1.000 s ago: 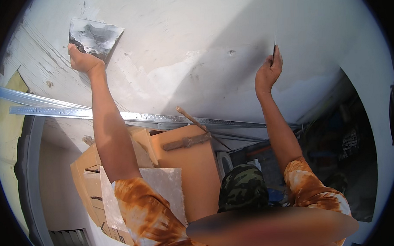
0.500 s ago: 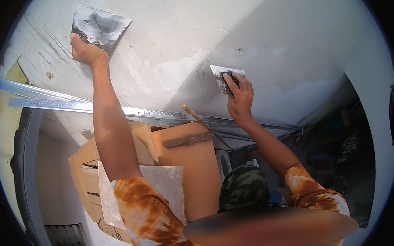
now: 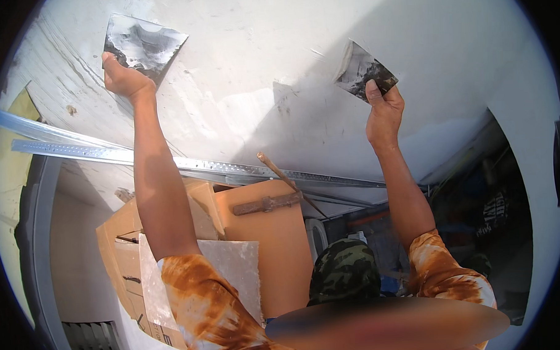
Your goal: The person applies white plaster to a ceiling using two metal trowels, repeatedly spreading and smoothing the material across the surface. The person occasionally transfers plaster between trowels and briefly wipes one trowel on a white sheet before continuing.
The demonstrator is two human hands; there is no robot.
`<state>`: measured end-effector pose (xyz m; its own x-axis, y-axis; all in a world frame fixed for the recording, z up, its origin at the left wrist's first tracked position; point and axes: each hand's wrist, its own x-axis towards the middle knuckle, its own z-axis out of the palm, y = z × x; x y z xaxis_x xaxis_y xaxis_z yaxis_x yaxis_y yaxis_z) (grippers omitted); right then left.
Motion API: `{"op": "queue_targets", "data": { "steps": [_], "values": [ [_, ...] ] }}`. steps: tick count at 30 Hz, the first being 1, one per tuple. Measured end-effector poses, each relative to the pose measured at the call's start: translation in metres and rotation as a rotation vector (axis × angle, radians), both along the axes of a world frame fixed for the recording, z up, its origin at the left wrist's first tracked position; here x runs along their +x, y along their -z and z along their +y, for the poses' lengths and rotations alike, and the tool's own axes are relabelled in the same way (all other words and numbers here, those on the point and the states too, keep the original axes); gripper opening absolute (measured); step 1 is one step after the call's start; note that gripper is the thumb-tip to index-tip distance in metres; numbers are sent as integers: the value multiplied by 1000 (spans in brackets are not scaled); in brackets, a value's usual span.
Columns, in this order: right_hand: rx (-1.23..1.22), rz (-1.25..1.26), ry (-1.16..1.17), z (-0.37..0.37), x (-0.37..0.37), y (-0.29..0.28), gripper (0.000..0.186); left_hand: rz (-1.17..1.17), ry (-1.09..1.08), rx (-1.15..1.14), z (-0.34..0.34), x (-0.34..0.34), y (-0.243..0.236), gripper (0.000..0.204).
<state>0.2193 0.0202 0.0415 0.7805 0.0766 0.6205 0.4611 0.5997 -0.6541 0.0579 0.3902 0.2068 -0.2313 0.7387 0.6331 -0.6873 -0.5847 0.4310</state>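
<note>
My left hand point(image 3: 128, 78) is closed round a wide, flat putty knife point(image 3: 144, 41) at the upper left, its blade smeared with white and grey putty. To the right, my right hand point(image 3: 386, 119) grips a smaller putty knife point(image 3: 364, 72), thumb pressed on the blade's dark, putty-marked face. Both blades are at a pale plastered wall point(image 3: 250, 28); whether the right one touches it I cannot tell. Patches of lighter putty show on the wall between my hands, and a shadow's edge crosses it diagonally.
Perforated metal channels point(image 3: 215, 163) run along the wall's lower part, behind my left forearm. Below stand a cardboard box point(image 3: 115, 236), an orange board point(image 3: 286, 255), a pale board piece point(image 3: 243, 262), a dark wooden bar point(image 3: 250, 207) and a thin stick point(image 3: 270, 165). A camouflage cap point(image 3: 344, 268) shows low in view.
My right hand has moved up and to the right along the wall, and its putty knife has turned. The left hand and its putty knife have dropped very slightly.
</note>
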Motion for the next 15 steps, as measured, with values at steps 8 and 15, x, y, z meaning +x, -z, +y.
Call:
{"op": "queue_targets", "data": {
  "steps": [8, 15],
  "values": [
    [-143, -128, -174, 12, 68, -71, 24, -16, 17, 4, 3, 2, 2, 48],
    [-203, -92, -155, 11, 72, -80, 22, -21, 12, 27, 4, 2, 2, 49]
  ]
}}
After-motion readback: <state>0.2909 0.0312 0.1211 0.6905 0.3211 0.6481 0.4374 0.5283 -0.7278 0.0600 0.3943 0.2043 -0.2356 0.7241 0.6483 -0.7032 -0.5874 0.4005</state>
